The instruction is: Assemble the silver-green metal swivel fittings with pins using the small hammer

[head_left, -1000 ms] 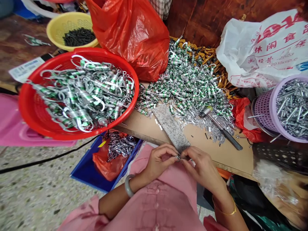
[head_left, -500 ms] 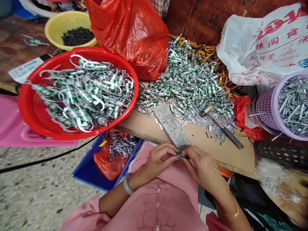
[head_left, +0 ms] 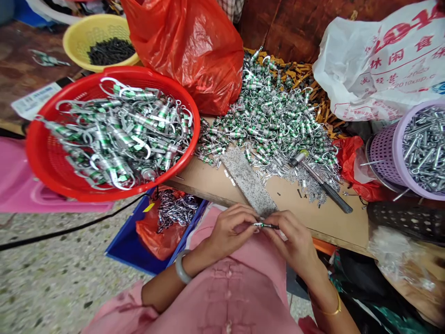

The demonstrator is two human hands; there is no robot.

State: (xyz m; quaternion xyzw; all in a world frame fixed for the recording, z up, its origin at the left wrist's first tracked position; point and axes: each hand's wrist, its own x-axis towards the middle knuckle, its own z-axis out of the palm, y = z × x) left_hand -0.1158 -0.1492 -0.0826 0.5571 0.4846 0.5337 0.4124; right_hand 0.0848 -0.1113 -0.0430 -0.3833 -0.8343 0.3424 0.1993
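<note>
My left hand and my right hand meet at the near edge of the wooden board, both pinched on one small green-and-silver metal part held level between the fingertips. A grey stone slab lies on the board just beyond my hands. A large heap of the same green-and-silver parts covers the far side of the board. A hammer rests at the heap's right edge.
A red basket of assembled hooked pieces sits left, a yellow basket of dark bits behind it. A red plastic bag, white printed bag and purple basket of silver pins ring the board. A blue bin stands below.
The small part between my fingertips has turned from end-on to lying level and lengthwise. Both hands stay at the board's near edge.
</note>
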